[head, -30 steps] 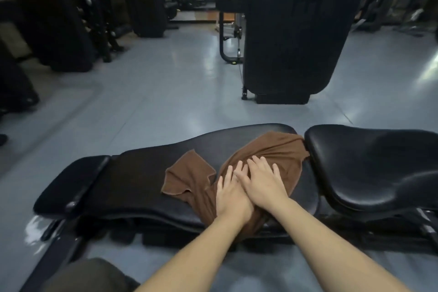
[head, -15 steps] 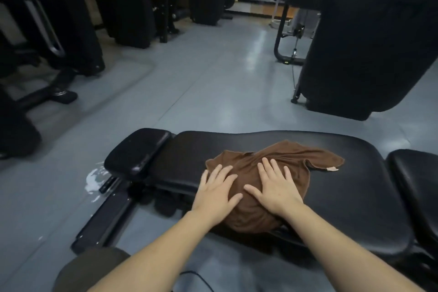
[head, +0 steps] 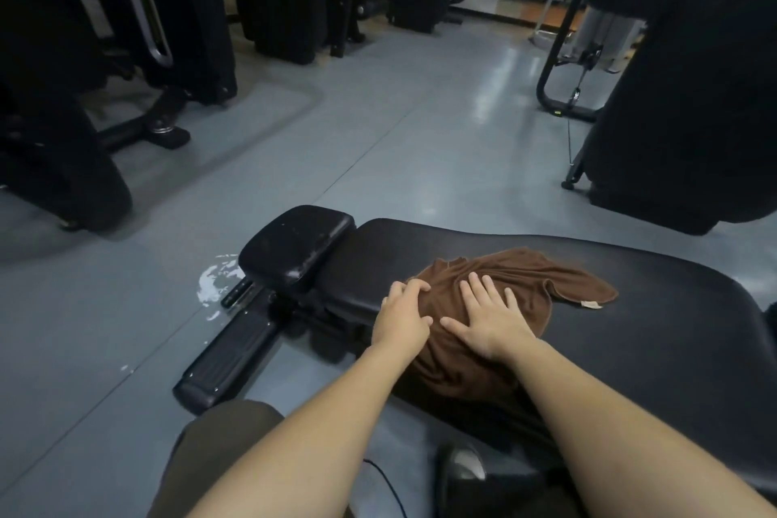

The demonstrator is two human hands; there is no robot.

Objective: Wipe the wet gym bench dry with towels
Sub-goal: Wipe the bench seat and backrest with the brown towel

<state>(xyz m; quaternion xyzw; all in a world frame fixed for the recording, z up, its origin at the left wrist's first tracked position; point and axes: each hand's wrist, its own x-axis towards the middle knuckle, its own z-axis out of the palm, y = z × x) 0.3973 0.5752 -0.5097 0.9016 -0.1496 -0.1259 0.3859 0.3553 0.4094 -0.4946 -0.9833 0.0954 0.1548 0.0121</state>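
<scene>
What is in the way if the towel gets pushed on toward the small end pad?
Nothing visible. Both hands, left hand and right hand, press the towel onto the bench; bare black padding runs to the end pad.

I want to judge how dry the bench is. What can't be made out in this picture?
- Head view: bench pad under the brown towel, hidden by the cloth and by the left hand and right hand.
- Its right end, cut off by the frame edge.
- Any wetness on the black pad: too dim to tell.
</scene>
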